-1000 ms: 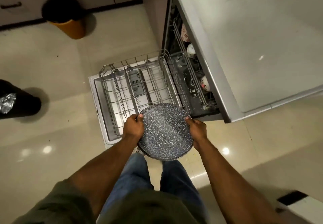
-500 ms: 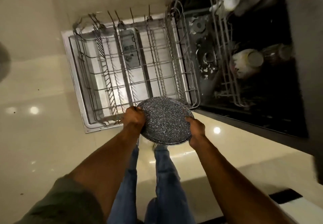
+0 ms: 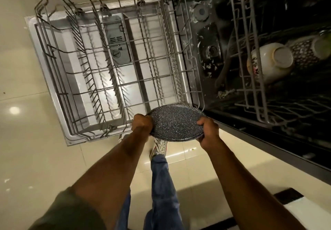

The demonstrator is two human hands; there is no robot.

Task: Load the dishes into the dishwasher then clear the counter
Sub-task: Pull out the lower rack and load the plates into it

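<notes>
Hands come first: your left hand (image 3: 142,125) and your right hand (image 3: 208,132) each curl round one side of the speckled plate (image 3: 176,124). You hold it nearly flat, over the near edge of the pulled-out lower rack (image 3: 114,84). The plate looks hard and stiff, maybe a bit heavy. It could chip on the wires, so grip both rims. Past it, rows of wire tines cross the rack. Farther right, a white bowl (image 3: 270,63) lies in the upper rack (image 3: 258,107).

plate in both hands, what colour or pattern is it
Dark grey with fine white speckles all over the plate, seen in the head view.
</notes>
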